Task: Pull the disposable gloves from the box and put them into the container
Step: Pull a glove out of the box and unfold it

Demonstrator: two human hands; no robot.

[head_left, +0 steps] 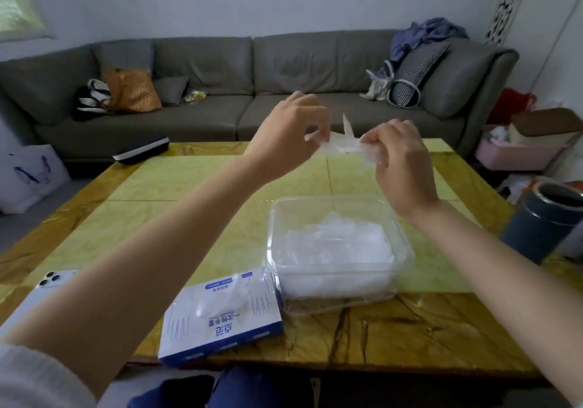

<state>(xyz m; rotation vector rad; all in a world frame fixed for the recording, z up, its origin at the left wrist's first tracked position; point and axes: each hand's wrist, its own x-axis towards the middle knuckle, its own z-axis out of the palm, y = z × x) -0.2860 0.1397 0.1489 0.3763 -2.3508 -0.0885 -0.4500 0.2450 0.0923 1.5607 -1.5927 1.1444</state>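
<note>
Head view: a yellow-green stone-patterned table top with brown veined borders [189,186] fills the lower frame. At its 6 o'clock edge lies a flat white-and-blue cardboard glove box [220,335], with a thin clear film glove [220,302] poking from its top slot. At 8 o'clock a white smartphone [52,279] lies camera side up. Just beside the box, at its 1 o'clock, stands a clear rectangular plastic container [273,218] holding a heap of crumpled clear gloves [334,246]. By the table's 3 o'clock edge is a dark grey cylindrical bin [542,227].

Above the container, toward 12 o'clock, both hands are raised. The left hand [287,136] pinches one end of a translucent disposable glove [344,146] and the right hand [400,167] pinches the other, so it hangs stretched between them in the air.

Beyond the table a long grey sofa [205,70] runs along the wall, with a brown bag [132,90] at 10 o'clock and a checked cushion [416,70] under blue clothing [426,35] at 1 o'clock.
</note>
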